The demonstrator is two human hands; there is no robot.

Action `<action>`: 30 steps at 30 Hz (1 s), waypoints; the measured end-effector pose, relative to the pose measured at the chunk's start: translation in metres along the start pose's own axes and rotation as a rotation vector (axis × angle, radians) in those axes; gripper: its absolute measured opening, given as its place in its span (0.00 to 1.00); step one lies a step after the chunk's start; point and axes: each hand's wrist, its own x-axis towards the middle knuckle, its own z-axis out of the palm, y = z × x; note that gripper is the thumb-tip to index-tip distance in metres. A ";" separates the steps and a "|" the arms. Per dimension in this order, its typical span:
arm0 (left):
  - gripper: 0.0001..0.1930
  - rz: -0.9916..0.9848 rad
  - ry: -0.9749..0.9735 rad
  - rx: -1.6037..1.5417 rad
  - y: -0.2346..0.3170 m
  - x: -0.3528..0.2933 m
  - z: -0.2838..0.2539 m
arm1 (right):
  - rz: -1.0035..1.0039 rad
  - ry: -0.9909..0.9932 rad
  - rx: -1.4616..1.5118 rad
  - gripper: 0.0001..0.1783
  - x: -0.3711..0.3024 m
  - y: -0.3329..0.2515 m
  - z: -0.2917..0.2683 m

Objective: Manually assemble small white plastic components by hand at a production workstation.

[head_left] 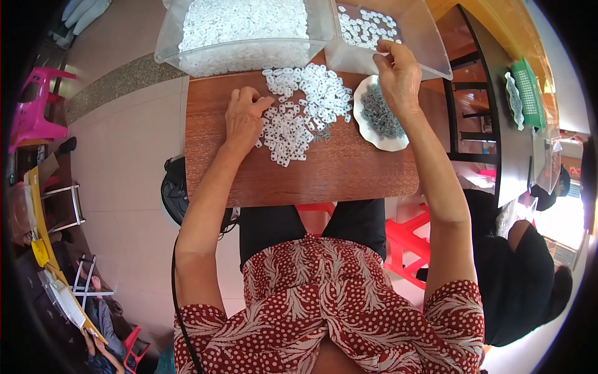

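Observation:
My left hand [245, 118] is at the left edge of a pile of small flat white plastic pieces with holes [288, 134], fingers curled and thumb and forefinger touching the pieces. Whatever they pinch is too small to make out. My right hand [400, 78] is raised at the near wall of the right clear plastic bin [430, 37], thumb and forefinger apart with nothing visible between them. White pieces lie scattered inside that bin. Below the right hand, a white scalloped plate [395, 144] holds many small grey screw-like parts [381, 112]. A few grey parts [322, 134] lie beside the white pile.
A clear bin [249, 51] heaped with white pieces stands at the far left of the wooden table [349, 181]. Red stools [408, 243] are under and beside the table. A person in black [517, 287] sits at the right; a pink stool [40, 106] stands far left.

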 end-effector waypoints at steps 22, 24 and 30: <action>0.06 -0.026 0.137 -1.021 0.153 -0.017 -0.183 | 0.104 -0.225 0.056 0.06 -0.160 -0.048 0.031; 0.06 -0.029 0.160 -1.020 0.155 -0.021 -0.188 | 0.093 -0.218 0.046 0.06 -0.161 -0.052 0.034; 0.07 0.011 0.233 -1.048 0.156 -0.023 -0.193 | 0.047 -0.148 0.066 0.08 -0.169 -0.049 0.041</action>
